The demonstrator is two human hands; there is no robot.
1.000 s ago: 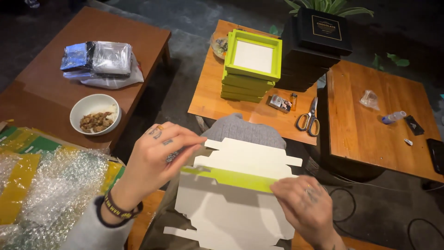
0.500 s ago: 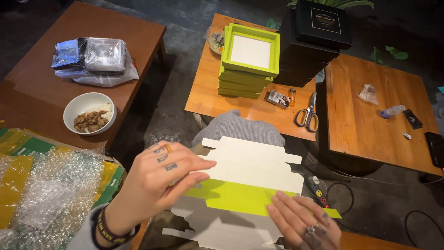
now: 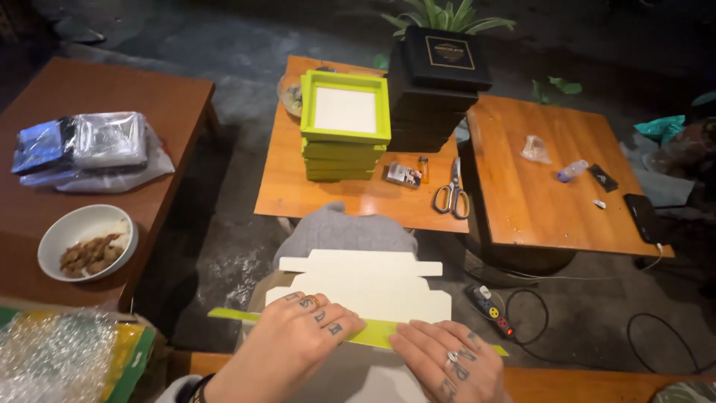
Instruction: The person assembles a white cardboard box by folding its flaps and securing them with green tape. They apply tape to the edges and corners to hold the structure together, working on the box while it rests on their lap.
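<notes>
Your 2 hands lie open, palms down: left hand [image 3: 298, 339] and right hand [image 3: 447, 362] press the flat cardboard box blank [image 3: 365, 287] across your lap, fingers on its green strip [image 3: 373, 336].

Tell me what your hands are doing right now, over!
Left hand and right hand both flat, pressing the lime-green fold of the flat white cardboard cutout on the lap. Nothing gripped. Nothing in the way.

free: bare tabletop [image 3: 332, 198] before green box stack [image 3: 343, 127] | blocked: scissors [image 3: 452, 195], maybe lighter [image 3: 403, 175]
</notes>
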